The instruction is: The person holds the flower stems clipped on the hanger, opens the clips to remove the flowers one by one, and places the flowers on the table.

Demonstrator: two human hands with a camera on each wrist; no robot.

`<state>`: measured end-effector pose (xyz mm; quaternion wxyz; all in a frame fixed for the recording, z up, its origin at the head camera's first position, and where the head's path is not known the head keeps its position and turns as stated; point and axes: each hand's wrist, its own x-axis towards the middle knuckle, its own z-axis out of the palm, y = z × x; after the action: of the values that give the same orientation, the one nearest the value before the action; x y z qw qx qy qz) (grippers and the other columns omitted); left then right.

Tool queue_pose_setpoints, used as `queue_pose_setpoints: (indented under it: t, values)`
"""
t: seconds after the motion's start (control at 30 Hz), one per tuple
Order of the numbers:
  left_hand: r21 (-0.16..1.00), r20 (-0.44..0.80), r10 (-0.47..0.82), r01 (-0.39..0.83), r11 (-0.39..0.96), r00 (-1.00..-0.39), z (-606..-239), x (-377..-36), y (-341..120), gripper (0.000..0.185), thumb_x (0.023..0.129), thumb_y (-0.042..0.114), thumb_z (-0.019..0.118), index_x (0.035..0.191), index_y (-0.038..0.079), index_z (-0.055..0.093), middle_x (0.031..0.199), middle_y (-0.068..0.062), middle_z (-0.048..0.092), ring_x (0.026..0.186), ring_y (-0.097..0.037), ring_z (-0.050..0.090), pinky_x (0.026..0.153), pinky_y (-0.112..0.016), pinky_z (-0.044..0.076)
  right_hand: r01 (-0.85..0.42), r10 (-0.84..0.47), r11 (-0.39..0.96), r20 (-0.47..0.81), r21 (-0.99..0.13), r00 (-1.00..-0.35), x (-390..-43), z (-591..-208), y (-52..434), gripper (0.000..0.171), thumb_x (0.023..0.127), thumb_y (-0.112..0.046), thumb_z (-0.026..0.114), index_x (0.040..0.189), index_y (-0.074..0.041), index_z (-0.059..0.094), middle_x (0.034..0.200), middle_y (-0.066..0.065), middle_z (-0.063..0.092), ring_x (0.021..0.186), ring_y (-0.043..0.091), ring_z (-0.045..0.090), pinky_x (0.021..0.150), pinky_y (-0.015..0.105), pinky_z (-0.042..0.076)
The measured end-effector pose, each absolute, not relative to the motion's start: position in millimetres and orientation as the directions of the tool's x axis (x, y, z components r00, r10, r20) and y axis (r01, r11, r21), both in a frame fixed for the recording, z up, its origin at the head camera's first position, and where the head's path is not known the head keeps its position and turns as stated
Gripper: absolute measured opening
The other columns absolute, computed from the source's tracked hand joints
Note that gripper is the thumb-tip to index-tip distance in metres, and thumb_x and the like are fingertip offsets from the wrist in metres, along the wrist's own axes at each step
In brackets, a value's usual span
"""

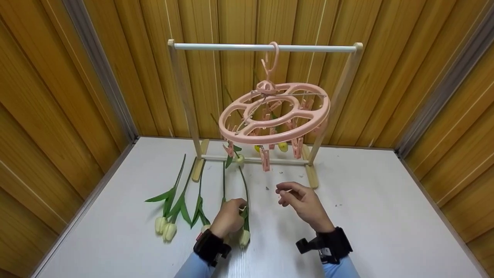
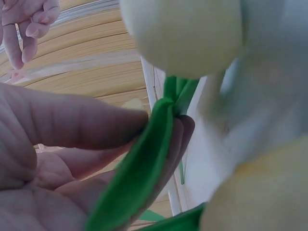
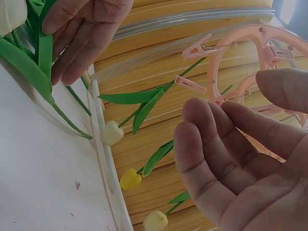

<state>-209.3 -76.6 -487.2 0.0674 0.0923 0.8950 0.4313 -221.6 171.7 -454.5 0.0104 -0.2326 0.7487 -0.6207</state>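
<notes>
My left hand (image 1: pixel 228 219) is low over the white table, pinching the green leaf and stem of a white artificial tulip (image 1: pixel 244 237) between thumb and fingers. Close up in the left wrist view, the leaf (image 2: pixel 139 168) lies between thumb and fingers, just below the pale flower head (image 2: pixel 185 36). My right hand (image 1: pixel 307 202) hovers above the table with loosely bent fingers and nothing in them. Above and behind it hangs a round pink clip hanger (image 1: pixel 278 137). Tulips hang upside down from its clips, among them a white one (image 3: pixel 112 133) and a yellow one (image 3: pixel 130 179).
More white tulips, including one at the far left (image 1: pixel 170 231), lie side by side on the table (image 1: pixel 378 216). A wooden stand with a white top rod (image 1: pixel 227 47) carries the hanger. Wood-patterned walls (image 1: pixel 444 127) enclose the table on the back and sides.
</notes>
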Motion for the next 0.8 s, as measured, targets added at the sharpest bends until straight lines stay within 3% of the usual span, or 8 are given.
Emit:
queue_pose_setpoints:
  t: [0.17,0.37,0.5,0.8]
  values:
    - [0.779,-0.039,0.237,0.119,0.616,-0.971,-482,-203,-80,0.062,0.071,-0.020,0.041,0.128,-0.013,0.063,0.123,-0.028,0.066,0.107,-0.039,0.065,0.094,-0.053,0.054,-0.336,-0.356,0.140,0.269,-0.931,-0.895,-221,-455,172,0.030,0.103,-0.007,0.061,0.128,0.010,0.063,0.118,0.030,0.066,0.087,0.011,0.068,0.080,0.026,0.057]
    - [0.728,0.083,0.285,0.254,0.637,-0.955,-470,-190,-89,0.041,0.085,-0.013,0.056,0.126,-0.015,0.062,0.122,-0.030,0.065,0.110,-0.043,0.063,0.094,-0.056,0.052,-0.346,-0.367,0.132,0.278,-0.929,-0.888,-221,-455,172,0.029,0.103,-0.006,0.060,0.127,0.011,0.063,0.117,0.031,0.065,0.086,0.012,0.069,0.080,0.027,0.057]
    - [0.729,0.122,0.282,0.278,0.625,-0.952,-458,-185,-97,0.037,0.091,-0.005,0.062,0.127,-0.014,0.061,0.121,-0.029,0.064,0.110,-0.044,0.062,0.093,-0.057,0.050,-0.349,-0.364,0.137,0.280,-0.927,-0.888,-221,-455,172,0.029,0.103,-0.006,0.060,0.127,0.010,0.064,0.118,0.032,0.065,0.087,0.012,0.069,0.080,0.027,0.057]
    - [0.694,0.214,0.193,0.287,0.660,-0.958,-432,-208,-120,0.035,0.092,0.001,0.065,0.125,-0.011,0.064,0.115,-0.025,0.067,0.106,-0.039,0.063,0.092,-0.054,0.052,-0.379,-0.361,0.130,0.312,-0.916,-0.879,-222,-451,174,0.029,0.103,-0.005,0.061,0.128,0.011,0.063,0.117,0.030,0.066,0.088,0.012,0.069,0.081,0.027,0.057]
